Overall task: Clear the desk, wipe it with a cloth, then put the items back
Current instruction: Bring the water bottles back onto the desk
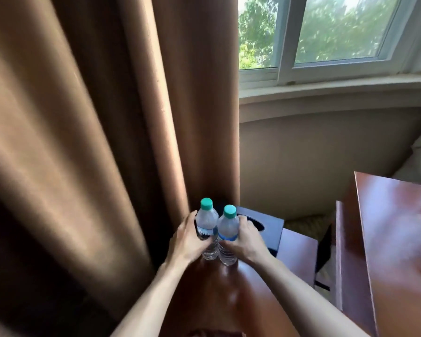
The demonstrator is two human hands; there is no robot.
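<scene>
Two bottles stand upright and touching at the far left of the worktop (241, 295), beside the curtain (107, 117). The left hand (188, 242) has its grip closed around the left bottle (206, 229); the right hand (246, 239) grips the right bottle (227, 235). A dark tissue box (265, 227) sits just behind them.

Two clear plastic water bottles, teal caps, standing upright side by side lower centre of frame: left bottle (206, 231), right bottle (227, 237). Left hand (188, 240) wrapped round left one, right hand (247, 238) round right one. Both on glossy reddish-brown wooden desk (231, 295). Dark blue tissue box (265, 227) just behind right hand. Brown curtain (95, 117) fills left half, window (326, 32) upper right.
</scene>
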